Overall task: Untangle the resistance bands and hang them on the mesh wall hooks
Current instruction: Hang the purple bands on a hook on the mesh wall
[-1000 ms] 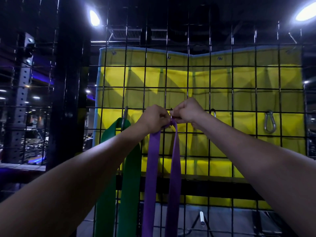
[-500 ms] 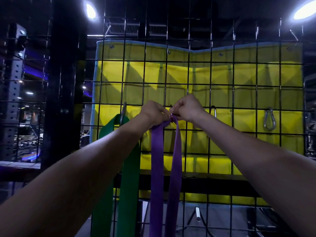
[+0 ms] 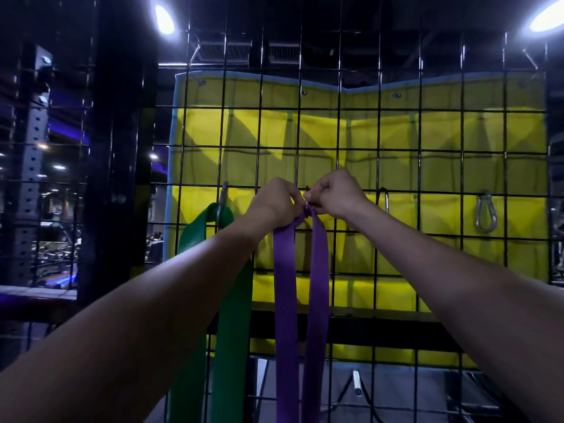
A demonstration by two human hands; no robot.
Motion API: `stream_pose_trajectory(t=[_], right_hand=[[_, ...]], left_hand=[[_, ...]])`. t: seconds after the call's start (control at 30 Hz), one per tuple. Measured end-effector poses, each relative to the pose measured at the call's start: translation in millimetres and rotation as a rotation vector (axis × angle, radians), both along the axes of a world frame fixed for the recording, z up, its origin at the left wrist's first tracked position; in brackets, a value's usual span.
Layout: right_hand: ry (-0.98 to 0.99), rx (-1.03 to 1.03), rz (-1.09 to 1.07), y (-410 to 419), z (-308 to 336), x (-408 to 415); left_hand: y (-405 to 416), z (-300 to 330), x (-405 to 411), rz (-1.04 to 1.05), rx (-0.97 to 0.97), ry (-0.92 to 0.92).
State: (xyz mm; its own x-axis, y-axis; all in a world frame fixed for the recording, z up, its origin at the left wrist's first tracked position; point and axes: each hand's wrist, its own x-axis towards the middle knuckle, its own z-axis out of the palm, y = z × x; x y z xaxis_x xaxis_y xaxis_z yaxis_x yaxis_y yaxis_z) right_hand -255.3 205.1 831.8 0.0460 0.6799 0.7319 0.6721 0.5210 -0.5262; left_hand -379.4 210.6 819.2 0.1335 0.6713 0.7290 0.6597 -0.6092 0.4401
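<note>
A purple resistance band (image 3: 317, 288) hangs in two strands down the black mesh wall (image 3: 360, 148). Its top loop is bunched between my two hands at a mesh wire. My left hand (image 3: 274, 203) grips the loop from the left with curled fingers. My right hand (image 3: 338, 193) pinches it from the right; the hook there is hidden behind my fingers. A green resistance band (image 3: 232, 319) hangs from a metal carabiner hook (image 3: 222, 199) to the left, partly behind my left forearm.
Two more carabiner hooks hang on the mesh to the right, one close (image 3: 385, 198) and one farther (image 3: 486, 212). A yellow padded mat (image 3: 427, 132) stands behind the mesh. A black post (image 3: 113, 148) rises at the left, with a perforated rack upright (image 3: 30, 166) beyond.
Both hands stay bunched at the top of the purple band. The view shifts slightly, and the purple strands sway a little; the green band keeps hanging.
</note>
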Motion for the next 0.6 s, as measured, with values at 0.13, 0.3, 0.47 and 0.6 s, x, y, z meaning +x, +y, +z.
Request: stream_pose_trajectory(t=[0.13, 0.3, 0.47, 0.6], right_hand=[[0.009, -0.031, 0.049, -4.5, 0.6, 2.4], [-0.02, -0.058, 0.086, -9.1, -1.4, 4.2], [-0.042, -0.056, 0.08, -9.7, -0.9, 5.6], [-0.05, -0.043, 0.048, -6.4, -2.6, 5.2]], left_hand=[[2.2, -8.1, 0.5, 0.017, 0.084, 0.03], [0.5, -22.0, -5.8, -0.1, 0.17, -0.006], [-8.0, -27.7, -9.9, -0.137, 0.267, 0.13], [-2.0, -35.4, -8.0, -0.051, 0.337, 0.239]])
